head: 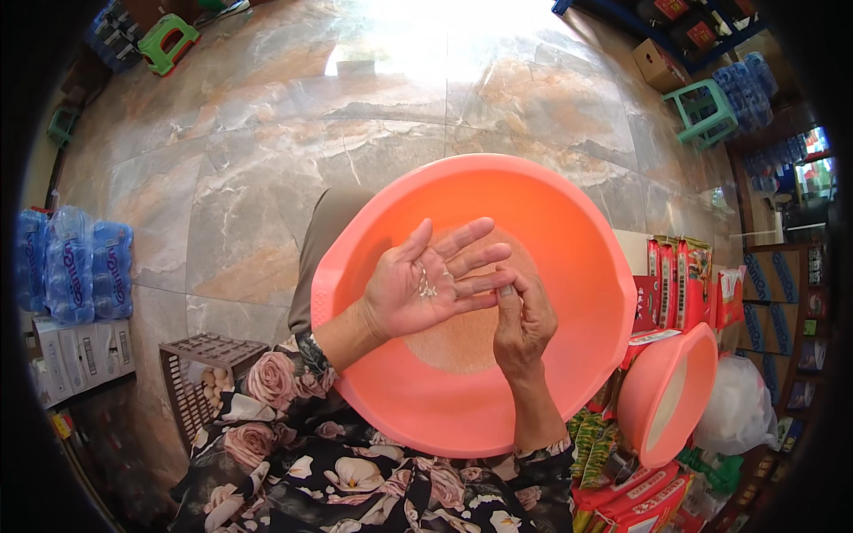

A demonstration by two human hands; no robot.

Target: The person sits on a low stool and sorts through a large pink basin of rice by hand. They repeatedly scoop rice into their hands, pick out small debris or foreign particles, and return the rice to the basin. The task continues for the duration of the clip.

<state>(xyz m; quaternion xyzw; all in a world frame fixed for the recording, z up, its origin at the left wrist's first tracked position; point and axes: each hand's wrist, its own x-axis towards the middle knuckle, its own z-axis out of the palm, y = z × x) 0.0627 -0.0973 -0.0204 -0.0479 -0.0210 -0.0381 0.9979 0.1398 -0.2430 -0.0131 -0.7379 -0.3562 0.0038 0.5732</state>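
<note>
A large pink plastic basin [573, 266] rests on the person's lap, with a layer of pale grains [453, 343] on its bottom. Above it, my left hand [426, 286] is turned palm up with the fingers spread, and a few whitish grains [427, 285] lie in the palm. My right hand [523, 320] is at the fingertips of the left, its thumb and index finger pinched together by the ring finger. Whether anything is between them is too small to tell.
A smaller pink basin [636, 393] with pale contents stands at right, beside red packets [693, 280] and a filled clear plastic bag [736, 406]. A brown plastic crate [220, 350] is at left. Wrapped blue bottles [70, 266] stand farther left, and a green stool [706, 110] at upper right.
</note>
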